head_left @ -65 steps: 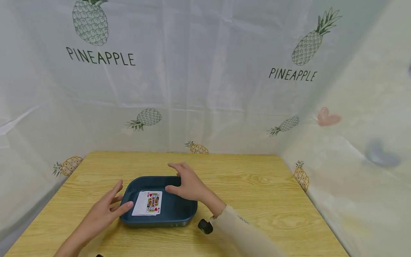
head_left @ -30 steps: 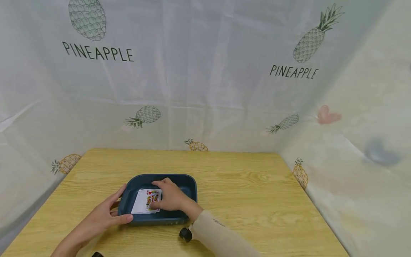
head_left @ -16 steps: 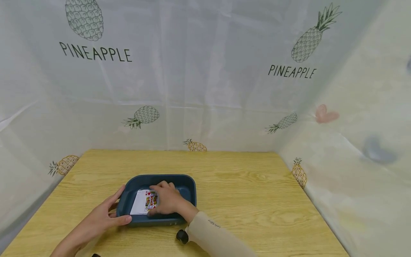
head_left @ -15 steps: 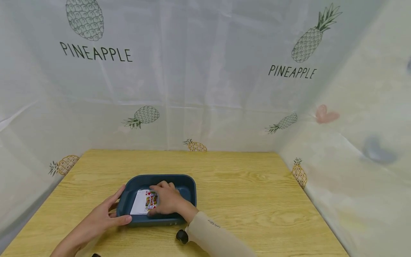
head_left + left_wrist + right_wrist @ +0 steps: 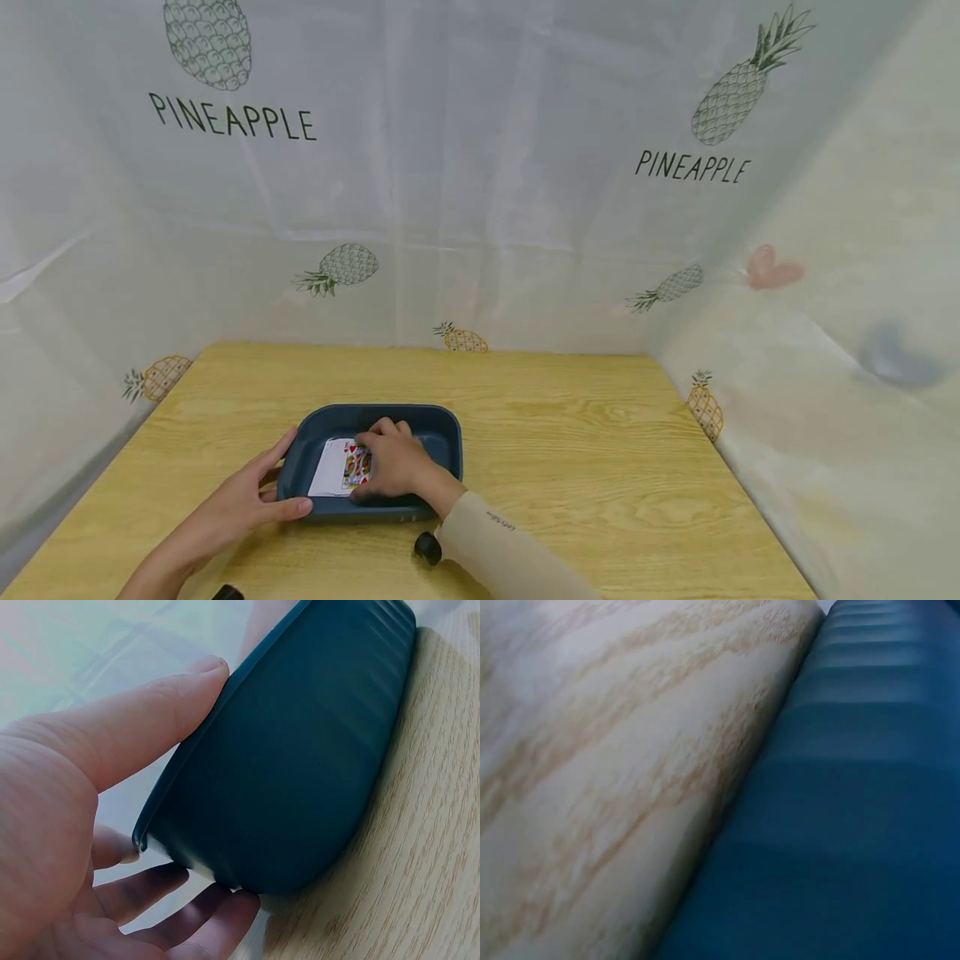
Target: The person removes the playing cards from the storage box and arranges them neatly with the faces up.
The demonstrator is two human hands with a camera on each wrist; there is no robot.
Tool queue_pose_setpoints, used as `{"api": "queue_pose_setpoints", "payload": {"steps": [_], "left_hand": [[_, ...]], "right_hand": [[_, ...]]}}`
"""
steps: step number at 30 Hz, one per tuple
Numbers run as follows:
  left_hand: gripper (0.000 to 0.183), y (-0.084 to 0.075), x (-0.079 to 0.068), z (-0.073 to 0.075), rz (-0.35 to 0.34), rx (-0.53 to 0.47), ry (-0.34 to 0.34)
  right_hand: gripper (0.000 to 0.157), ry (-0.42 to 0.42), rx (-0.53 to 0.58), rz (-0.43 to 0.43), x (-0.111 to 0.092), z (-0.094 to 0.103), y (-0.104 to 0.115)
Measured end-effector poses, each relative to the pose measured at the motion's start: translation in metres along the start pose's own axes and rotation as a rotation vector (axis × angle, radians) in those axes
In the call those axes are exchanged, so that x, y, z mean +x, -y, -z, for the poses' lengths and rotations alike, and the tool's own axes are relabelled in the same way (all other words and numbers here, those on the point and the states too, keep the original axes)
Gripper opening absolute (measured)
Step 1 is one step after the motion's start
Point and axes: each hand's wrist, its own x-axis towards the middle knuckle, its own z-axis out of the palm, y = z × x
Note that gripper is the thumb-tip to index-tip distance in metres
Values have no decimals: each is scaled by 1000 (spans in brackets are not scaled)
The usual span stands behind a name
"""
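Observation:
A dark blue rectangular dish [image 5: 442,433] with rounded corners stands on the wooden table. Inside it lies a stack of playing cards [image 5: 327,473], face up, a king of hearts on top. My left hand [image 5: 243,500] holds the dish by its left end, thumb against the near side. In the left wrist view the thumb lies along the rim and the fingertips touch the outer wall [image 5: 300,757] farther round. My right hand [image 5: 397,465] reaches into the dish and grips the right part of the stack, thumb at the near edge and fingers at the far edge.
The wooden table [image 5: 585,458] extends behind and to the right of the dish. A pale curtain [image 5: 487,167] printed with pineapples hangs around its back and sides. A black wrist device [image 5: 427,548] sits close to the dish's near side.
My right hand has come down from above the dish's right end onto the cards, fingers closing around them. My left hand has taken hold of the dish's left end. Little differs over the last half second.

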Motion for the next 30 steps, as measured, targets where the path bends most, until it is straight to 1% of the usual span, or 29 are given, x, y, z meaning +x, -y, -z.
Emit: {"api": "queue_pose_setpoints", "payload": {"steps": [3,8,15,19,26,30], "left_hand": [[111,1,0,0,6,11,1],[111,2,2,1,-6,18,0],[110,3,1,1,13,15,6],[111,3,2,1,1,10,5],[112,3,1,0,-9,20,-6],[112,2,0,0,-9,-2,2]], "right_hand": [[80,8,-1,4,0,0,-1],[80,7,10,4,1,4,-1],[84,19,43,-6,-1,10,-2],[83,17,55,-5,-2,12,-3],[79,-5,52,39,-2,17,-10],[78,-12,33,80,-4,24,-14]]}}
